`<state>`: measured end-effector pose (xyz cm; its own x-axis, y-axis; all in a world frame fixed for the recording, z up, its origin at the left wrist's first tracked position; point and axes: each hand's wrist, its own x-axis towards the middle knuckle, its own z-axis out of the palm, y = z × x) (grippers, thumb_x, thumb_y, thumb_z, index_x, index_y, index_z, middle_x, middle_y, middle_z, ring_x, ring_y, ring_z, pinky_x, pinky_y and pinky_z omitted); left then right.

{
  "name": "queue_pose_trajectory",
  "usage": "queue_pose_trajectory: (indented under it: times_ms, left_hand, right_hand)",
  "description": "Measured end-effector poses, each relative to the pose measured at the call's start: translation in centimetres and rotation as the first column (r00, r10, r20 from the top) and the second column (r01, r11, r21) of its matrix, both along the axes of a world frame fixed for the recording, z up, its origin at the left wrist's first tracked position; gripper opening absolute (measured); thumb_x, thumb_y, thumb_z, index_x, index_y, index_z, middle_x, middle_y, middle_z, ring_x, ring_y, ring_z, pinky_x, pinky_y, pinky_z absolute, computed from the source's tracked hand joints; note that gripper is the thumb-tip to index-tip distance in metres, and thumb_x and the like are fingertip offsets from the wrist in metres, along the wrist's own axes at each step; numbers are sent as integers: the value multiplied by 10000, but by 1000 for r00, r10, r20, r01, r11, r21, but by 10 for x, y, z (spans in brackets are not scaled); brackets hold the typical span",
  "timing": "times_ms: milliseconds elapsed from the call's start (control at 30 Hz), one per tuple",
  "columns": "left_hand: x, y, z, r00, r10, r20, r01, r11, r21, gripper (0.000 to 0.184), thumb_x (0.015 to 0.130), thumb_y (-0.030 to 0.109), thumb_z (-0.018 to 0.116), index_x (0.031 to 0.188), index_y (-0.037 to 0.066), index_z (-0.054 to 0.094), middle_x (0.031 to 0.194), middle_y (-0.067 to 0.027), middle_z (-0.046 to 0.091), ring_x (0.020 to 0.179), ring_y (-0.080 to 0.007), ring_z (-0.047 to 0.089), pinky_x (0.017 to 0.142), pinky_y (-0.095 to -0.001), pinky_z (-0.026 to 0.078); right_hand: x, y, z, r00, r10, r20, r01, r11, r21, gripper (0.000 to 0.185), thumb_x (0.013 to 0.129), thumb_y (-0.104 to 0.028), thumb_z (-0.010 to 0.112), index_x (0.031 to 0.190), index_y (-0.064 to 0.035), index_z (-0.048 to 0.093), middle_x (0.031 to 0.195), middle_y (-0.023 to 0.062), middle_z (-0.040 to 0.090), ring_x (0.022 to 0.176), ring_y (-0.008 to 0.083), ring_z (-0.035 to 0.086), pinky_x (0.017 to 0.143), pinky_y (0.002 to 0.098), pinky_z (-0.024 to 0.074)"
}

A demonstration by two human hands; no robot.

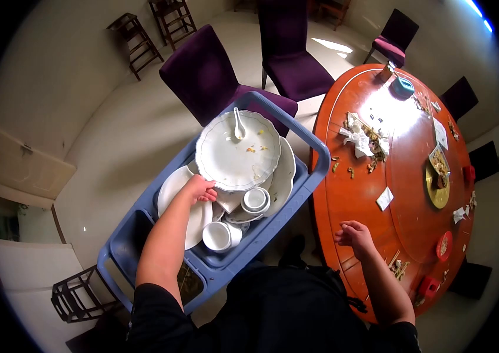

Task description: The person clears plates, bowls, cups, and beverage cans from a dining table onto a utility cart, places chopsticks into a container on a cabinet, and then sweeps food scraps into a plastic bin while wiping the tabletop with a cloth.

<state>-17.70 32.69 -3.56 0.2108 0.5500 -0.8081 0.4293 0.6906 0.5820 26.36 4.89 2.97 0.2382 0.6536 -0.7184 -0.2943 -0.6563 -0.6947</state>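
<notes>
My left hand is closed at the near rim of a large white scalloped plate in the blue cart. A white soup spoon and some food scraps lie on that plate. Beneath and around it are other white dishes, among them an oval plate under my left wrist. Small stacked cups stand beside it, and a white cup lies tilted nearer me. Over the edge of the round table, my right hand is empty, its fingers loosely bent and apart.
The blue cart has smaller compartments at its near left end. On the red-brown round table lie a heap of tissues and scraps, a yellow plate and red boxes. Purple chairs stand beyond the cart.
</notes>
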Motion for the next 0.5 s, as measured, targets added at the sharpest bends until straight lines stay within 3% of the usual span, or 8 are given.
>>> queue_pose_trajectory:
  times_ms: [300,367,467,500]
  left_hand:
    - [4,-18,3,971,226,-71,-212,964,163,252,885,243,620,913,-1,561,773,-128,658,582,-207,648,446,-280,465]
    - [44,-4,-15,979,198,-46,-186,963,194,291,876,291,621,893,9,554,749,-135,647,561,-215,639,429,-296,483]
    - [57,-3,-8,960,257,-107,-196,896,398,255,897,261,574,743,76,491,581,-46,511,407,-126,471,347,-258,360]
    - [59,-3,0,956,278,-97,-217,888,406,217,882,216,609,773,65,497,598,-69,535,419,-150,496,339,-270,370]
  right_hand:
    - [47,-22,-16,992,-124,-26,125,992,12,199,939,-160,536,1073,-13,549,819,108,648,680,207,661,602,305,538]
    - [80,-55,-19,969,-242,-57,243,970,-2,183,933,-153,546,1058,-20,551,794,97,634,646,192,642,584,296,525]
    - [131,-65,-58,955,-298,4,298,954,-15,160,920,-151,560,1021,-27,552,761,86,610,590,173,615,533,290,508]
    - [153,-70,-76,943,-329,38,330,944,-16,160,916,-155,564,1014,-28,553,756,85,606,580,171,612,518,291,505]
